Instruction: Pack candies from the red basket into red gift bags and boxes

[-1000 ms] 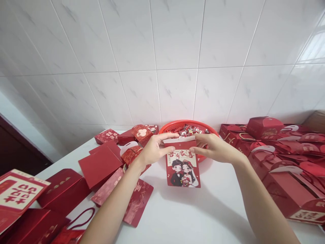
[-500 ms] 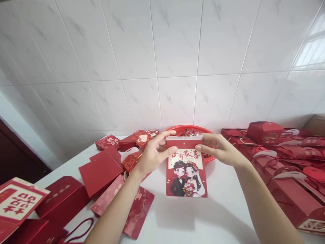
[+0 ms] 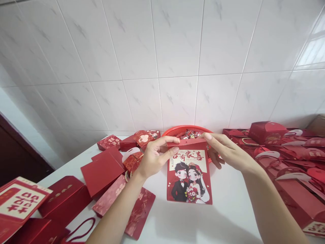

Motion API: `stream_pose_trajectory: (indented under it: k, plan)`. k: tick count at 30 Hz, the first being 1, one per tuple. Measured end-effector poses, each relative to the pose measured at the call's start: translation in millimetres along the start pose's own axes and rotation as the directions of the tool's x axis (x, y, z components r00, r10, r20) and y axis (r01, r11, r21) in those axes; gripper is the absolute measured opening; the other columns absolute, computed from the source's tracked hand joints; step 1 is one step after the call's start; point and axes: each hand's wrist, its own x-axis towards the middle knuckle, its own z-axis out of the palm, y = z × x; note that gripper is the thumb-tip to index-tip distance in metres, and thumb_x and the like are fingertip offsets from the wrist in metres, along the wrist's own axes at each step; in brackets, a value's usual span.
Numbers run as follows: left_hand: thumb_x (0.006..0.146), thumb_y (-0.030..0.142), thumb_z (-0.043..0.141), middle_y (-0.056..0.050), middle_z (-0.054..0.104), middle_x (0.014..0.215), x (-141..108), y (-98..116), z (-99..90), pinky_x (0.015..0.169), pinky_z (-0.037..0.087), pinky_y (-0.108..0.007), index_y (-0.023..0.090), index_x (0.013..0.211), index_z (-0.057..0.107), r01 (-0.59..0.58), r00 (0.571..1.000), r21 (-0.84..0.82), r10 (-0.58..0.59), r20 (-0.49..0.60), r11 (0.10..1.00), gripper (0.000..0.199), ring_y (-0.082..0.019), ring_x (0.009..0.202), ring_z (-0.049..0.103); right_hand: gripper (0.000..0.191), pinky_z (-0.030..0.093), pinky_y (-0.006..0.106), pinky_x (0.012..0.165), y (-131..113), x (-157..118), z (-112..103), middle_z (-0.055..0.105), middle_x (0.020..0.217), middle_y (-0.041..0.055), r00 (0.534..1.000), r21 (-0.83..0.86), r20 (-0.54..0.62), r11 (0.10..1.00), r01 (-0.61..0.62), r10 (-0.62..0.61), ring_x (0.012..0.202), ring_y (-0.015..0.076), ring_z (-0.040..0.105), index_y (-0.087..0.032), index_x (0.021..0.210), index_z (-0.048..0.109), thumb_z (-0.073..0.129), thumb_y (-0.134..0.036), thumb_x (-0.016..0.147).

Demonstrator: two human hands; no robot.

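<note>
White tiled wall point(image 3: 177, 51) w/ grey veining fills the far side. Below it, the white counter point(image 3: 233, 200), shadowed at the near middle. Right side of the counter: big stack of red gift boxes point(image 3: 299, 198), several w/ pale handle tabs, running near to far. Left side: loose group of red cartons point(image 3: 101, 174), some plain, some patterned, incl. one at near left w/ a cream panel point(image 3: 21, 203) & red chars. Far middle, by the wall: red plastic basket point(image 3: 175, 129), partly hidden behind the hands. Main item = flat red packet point(image 3: 189, 176) w/ cartoon wedding couple & red chars on cream, up in front of the basket, btwn both hands, printed face to the near side, top strip folded fwd. Left hand point(image 3: 157, 154) is clamped on the packet's upper left edge, thumb in front, fingers at the top. Right hand point(image 3: 225, 149) is at the upper right corner, one digit on the fold, other fingers curled lower beside the edge; can't tell if it's gripping. Smaller: dk red cord loop point(image 3: 82, 230), near left. Smallest: wrapped sweets point(image 3: 190, 134) in the basket, too small to read.
</note>
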Motion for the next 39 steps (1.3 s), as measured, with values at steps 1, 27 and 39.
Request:
stream_pose_trajectory:
  k: [1,27,39]
  plan:
    - [0.085,0.030,0.072,-0.003,0.075,0.095,0,0,0.5,0.066,0.058,-0.025,0.021,0.097,0.073,0.001,1.000,0.007,-0.001,0.000,1.000,0.015,-0.014,0.073,0.067,0.050,0.032,0.024,0.040,-1,-1,1,0.041,0.041,-0.0070,1.000,0.011,-0.005,1.000,-0.028,0.028,0.037,0.0092,0.042,-0.020,0.080,0.053,0.040,-0.065,0.097]
    - [0.087,0.041,0.069,-0.004,0.078,0.090,-1,0,2.9,0.070,0.061,-0.028,0.020,0.103,0.075,0.063,0.998,-0.011,-0.063,0.003,0.998,0.028,-0.020,0.079,0.073,0.035,0.036,0.022,0.034,-2,-2,6,0.049,0.049,-0.0052,0.995,0.008,-0.081,0.998,0.059,-0.058,0.034,0.0094,0.046,-0.018,0.089,0.064,0.059,-0.052,0.091]
    - [0.092,0.039,0.058,-0.010,0.069,0.117,2,-54,33.0,0.101,0.051,-0.039,0.018,0.111,0.065,-0.035,0.993,0.239,0.060,-0.100,0.971,0.030,-0.023,0.112,0.064,0.035,0.044,0.025,0.039,5,-5,-21,0.056,0.060,-0.0019,0.776,-0.047,-0.615,0.989,0.139,-0.138,0.043,0.0132,0.055,-0.022,0.086,0.061,0.064,-0.057,0.085]
